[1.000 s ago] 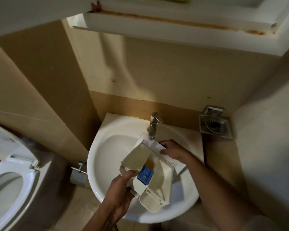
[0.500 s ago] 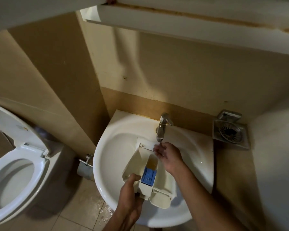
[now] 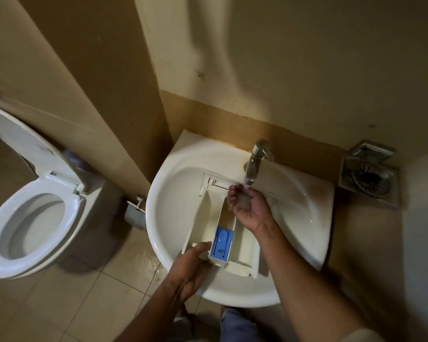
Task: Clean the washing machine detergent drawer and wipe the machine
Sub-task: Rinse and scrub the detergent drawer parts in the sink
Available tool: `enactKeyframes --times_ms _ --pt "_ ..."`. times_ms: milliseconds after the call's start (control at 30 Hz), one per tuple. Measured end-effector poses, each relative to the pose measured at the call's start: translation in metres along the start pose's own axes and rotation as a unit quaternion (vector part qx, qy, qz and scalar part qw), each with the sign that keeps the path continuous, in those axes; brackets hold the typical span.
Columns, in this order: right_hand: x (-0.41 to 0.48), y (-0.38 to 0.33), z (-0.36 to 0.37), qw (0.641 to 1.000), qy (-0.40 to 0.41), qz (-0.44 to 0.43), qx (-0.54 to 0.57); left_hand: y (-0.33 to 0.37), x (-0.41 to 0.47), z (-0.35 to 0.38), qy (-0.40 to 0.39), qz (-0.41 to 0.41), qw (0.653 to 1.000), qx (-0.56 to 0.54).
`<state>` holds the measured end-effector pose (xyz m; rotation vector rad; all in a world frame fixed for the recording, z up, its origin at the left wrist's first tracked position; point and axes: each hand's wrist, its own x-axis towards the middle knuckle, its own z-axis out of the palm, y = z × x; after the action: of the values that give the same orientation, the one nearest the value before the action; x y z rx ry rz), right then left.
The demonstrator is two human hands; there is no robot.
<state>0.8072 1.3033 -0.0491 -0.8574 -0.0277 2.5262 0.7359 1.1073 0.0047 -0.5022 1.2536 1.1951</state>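
The white detergent drawer point(image 3: 203, 218) lies lengthwise in the white sink point(image 3: 294, 201), with a blue insert point(image 3: 221, 241) in its middle compartment and brownish residue behind that. My left hand point(image 3: 192, 270) grips the drawer's near left corner. My right hand point(image 3: 248, 207) is cupped palm up over the drawer's far end, directly under the chrome tap point(image 3: 256, 160). Water runs from the tap into the palm. The washing machine is out of view.
A toilet point(image 3: 32, 223) with its lid raised stands at the left. A metal floor drain point(image 3: 370, 177) sits right of the sink. A pipe valve point(image 3: 136, 206) juts out by the sink's left side. The floor tiles below the sink are wet.
The camera tilted down and closer. My right hand left the drawer's far edge and turned palm up under the tap, where water now runs. My left hand kept its grip.
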Motion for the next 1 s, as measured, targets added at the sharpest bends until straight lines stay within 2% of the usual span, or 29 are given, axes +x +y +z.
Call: enactKeyframes --times_ms 133,233,300,367,400,433,500,533,567,600,633,700,733,767,800,833,933,1000 --pt "0.000 0.002 0.000 1.000 -0.006 -0.003 0.018 -0.006 0.000 0.006 0.100 0.061 0.990 0.073" --pt "-0.004 0.003 0.000 1.000 0.004 0.001 0.012 -0.009 -0.006 0.007 0.131 0.029 0.987 0.084" --pt "-0.011 0.004 0.000 0.999 0.023 0.010 -0.048 -0.009 -0.014 0.007 0.123 -0.007 0.988 0.088" --pt "-0.025 0.005 0.003 0.978 0.038 0.030 -0.201 -0.012 -0.021 0.008 0.108 -0.003 0.982 0.155" --pt "-0.032 0.005 0.006 0.945 0.034 0.041 -0.322 -0.013 -0.022 0.009 0.108 0.033 0.971 0.211" --pt "-0.039 0.005 0.010 0.881 0.027 0.050 -0.470 -0.014 -0.023 0.012 0.116 0.090 0.954 0.262" --pt "-0.047 0.007 0.016 0.677 0.028 0.032 -0.735 -0.009 -0.016 0.017 0.138 0.228 0.890 0.370" --pt "-0.047 0.007 0.018 0.593 0.042 0.000 -0.804 -0.004 -0.011 0.021 0.144 0.285 0.848 0.423" --pt "-0.046 0.007 0.020 0.559 0.069 -0.043 -0.825 0.001 -0.005 0.026 0.142 0.325 0.811 0.466" --pt "-0.044 0.007 0.021 0.575 0.106 -0.086 -0.807 0.007 0.000 0.031 0.133 0.343 0.783 0.502" --pt "-0.040 0.006 0.020 0.633 0.153 -0.120 -0.749 0.012 0.008 0.034 0.120 0.348 0.764 0.529" --pt "-0.029 0.001 0.018 0.807 0.222 -0.122 -0.534 0.017 0.021 0.036 0.101 0.335 0.739 0.576" --pt "-0.025 -0.001 0.017 0.886 0.224 -0.097 -0.395 0.016 0.026 0.036 0.092 0.330 0.732 0.588" --pt "-0.022 -0.002 0.017 0.942 0.210 -0.069 -0.254 0.015 0.026 0.036 0.088 0.331 0.728 0.594" --pt "-0.020 -0.002 0.017 0.972 0.187 -0.045 -0.138 0.011 0.028 0.036 0.086 0.338 0.728 0.590" --pt "-0.019 -0.001 0.016 0.984 0.165 -0.032 -0.066 0.008 0.028 0.034 0.091 0.345 0.731 0.582" --pt "-0.018 0.008 0.013 0.993 0.109 -0.033 -0.010 0.002 0.031 0.028 0.109 0.327 0.781 0.520" --pt "-0.017 0.010 0.011 0.995 0.094 -0.036 -0.003 0.002 0.034 0.025 0.104 0.313 0.790 0.517"
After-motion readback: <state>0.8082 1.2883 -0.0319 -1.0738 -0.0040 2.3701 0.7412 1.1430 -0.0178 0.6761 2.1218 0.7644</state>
